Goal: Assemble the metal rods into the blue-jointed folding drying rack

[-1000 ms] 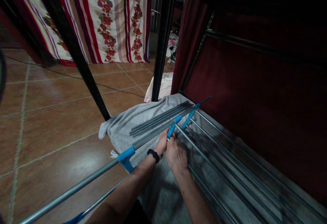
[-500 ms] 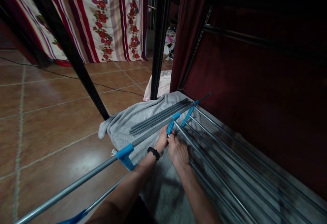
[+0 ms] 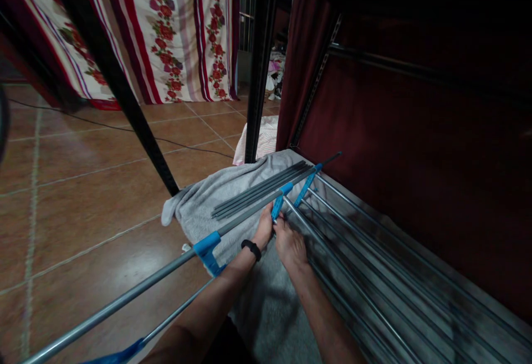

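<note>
A frame of grey metal tubes (image 3: pixel 332 247) joined by blue plastic connectors lies across a grey blanket (image 3: pixel 199 186). My left hand (image 3: pixel 264 230), with a black band on its wrist, is closed on one blue connector (image 3: pixel 277 206). At that connector's lower end, my right hand (image 3: pixel 290 242) is closed with bent fingers against the left one; what it pinches is hidden. Another blue connector (image 3: pixel 307 185) sits farther along the same long tube. Nearer me, a larger blue bracket (image 3: pixel 210 252) is fitted on this tube. Several loose grey rods (image 3: pixel 260 189) lie side by side beyond my hands.
Black metal posts (image 3: pixel 120 92) rise at the blanket's left side and far corner (image 3: pixel 257 76). A dark red cloth (image 3: pixel 394 131) hangs on the right. A thin cable (image 3: pixel 183 145) crosses the tiled floor (image 3: pixel 95 203). A striped floral curtain (image 3: pixel 174 31) hangs behind.
Both hands stay at the same connector with almost no movement. The near blue bracket and its tube have shifted slightly to the right. A dark edge has appeared at the far left.
</note>
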Demonstrator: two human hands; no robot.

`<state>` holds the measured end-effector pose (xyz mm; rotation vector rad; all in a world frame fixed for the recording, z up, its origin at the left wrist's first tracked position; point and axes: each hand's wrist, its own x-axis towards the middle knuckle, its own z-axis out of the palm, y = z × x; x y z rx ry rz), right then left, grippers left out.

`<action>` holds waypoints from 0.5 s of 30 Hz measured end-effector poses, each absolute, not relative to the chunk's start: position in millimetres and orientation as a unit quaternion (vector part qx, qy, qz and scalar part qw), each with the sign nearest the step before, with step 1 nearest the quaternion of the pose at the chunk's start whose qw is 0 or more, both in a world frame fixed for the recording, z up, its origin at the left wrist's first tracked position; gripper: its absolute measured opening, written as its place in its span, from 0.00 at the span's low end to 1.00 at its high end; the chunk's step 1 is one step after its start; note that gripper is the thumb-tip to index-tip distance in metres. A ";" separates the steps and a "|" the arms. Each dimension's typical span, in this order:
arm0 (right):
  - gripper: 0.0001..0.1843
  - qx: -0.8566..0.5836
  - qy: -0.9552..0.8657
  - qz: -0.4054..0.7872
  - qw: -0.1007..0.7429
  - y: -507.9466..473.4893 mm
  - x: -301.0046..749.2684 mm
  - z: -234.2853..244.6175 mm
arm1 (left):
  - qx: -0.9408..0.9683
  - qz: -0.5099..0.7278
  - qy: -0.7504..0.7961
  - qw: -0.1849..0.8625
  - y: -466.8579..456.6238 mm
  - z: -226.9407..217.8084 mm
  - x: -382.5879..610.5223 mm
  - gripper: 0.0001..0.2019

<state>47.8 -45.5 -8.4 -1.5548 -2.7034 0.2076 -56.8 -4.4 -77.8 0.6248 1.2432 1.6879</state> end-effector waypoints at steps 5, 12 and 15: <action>0.25 -0.498 -0.864 0.066 -0.031 -42.2 48.4 -13.0 | 0.238 0.685 0.504 0.469 -2.8 -81.2 -55.0 0.31; 0.25 -0.487 -0.870 0.064 -0.031 -40.9 49.3 -14.2 | 0.233 0.676 0.512 0.476 -1.6 -85.4 -53.7 0.33; 0.24 -0.487 -0.870 0.059 -0.041 -41.9 48.5 -14.4 | 0.234 0.673 0.515 0.477 -3.0 -85.2 -52.9 0.33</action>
